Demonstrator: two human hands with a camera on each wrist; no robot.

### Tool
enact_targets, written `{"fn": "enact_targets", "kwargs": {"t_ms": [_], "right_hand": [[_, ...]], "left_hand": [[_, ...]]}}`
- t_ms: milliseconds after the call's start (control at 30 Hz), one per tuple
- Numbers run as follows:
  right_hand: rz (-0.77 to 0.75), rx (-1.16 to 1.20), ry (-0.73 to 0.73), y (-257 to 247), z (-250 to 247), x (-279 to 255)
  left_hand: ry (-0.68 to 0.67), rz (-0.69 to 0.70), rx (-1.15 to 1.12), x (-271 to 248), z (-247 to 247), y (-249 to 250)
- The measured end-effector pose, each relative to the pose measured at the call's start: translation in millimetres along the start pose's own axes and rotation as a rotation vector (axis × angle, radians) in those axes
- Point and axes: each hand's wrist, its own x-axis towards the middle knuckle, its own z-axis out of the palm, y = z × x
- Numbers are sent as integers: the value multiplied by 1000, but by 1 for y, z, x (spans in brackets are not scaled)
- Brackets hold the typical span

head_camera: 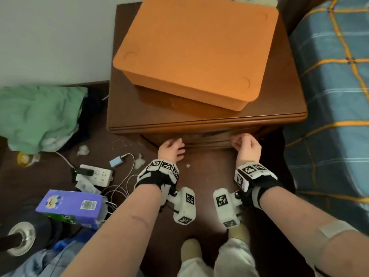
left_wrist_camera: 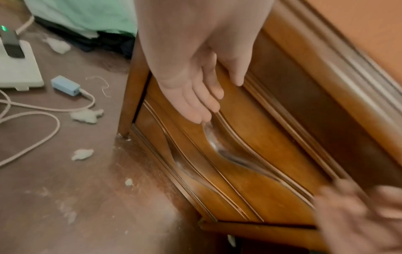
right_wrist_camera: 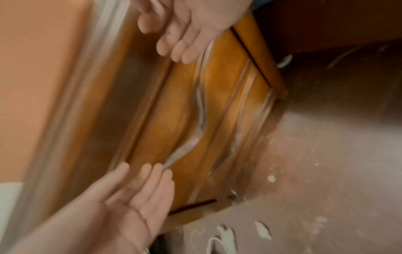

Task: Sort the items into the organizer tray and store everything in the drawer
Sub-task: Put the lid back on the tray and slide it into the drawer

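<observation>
An orange storage box [head_camera: 195,50] sits closed side up on a brown wooden nightstand [head_camera: 159,116]. Below the top edge, the carved drawer front [left_wrist_camera: 239,171] looks closed. My left hand [head_camera: 172,149] reaches toward its left part; in the left wrist view the left hand [left_wrist_camera: 195,96] has straight fingers, tips at the wavy groove. My right hand [head_camera: 245,145] is at the right part of the drawer front [right_wrist_camera: 180,111]. In the blurred right wrist view the right hand [right_wrist_camera: 182,39] has loosely bent fingers and holds nothing. No organizer tray or loose items are in sight.
A bed with a blue plaid cover [head_camera: 335,96] flanks the nightstand on the right. On the floor to the left lie a green cloth [head_camera: 38,114], a power strip [head_camera: 95,175], a blue charger [head_camera: 116,161] with cables, and a purple carton [head_camera: 71,206].
</observation>
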Motion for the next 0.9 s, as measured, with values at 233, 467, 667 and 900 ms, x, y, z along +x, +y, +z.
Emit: {"fn": "enact_targets", "kwargs": {"t_ms": [233,467,667,900], "right_hand": [[491,280,-244,67,35,37],[641,468,-497,58,50,57],[646,306,-477,50,49,40],[736,127,-270,45,44,12]], "left_hand": [[-205,-17,2,47,22,-21],[-257,40,-176,67,32,-33],[-287,-9,-120,51,29,-34],[-236,-143,-34,32,22,-45]]}}
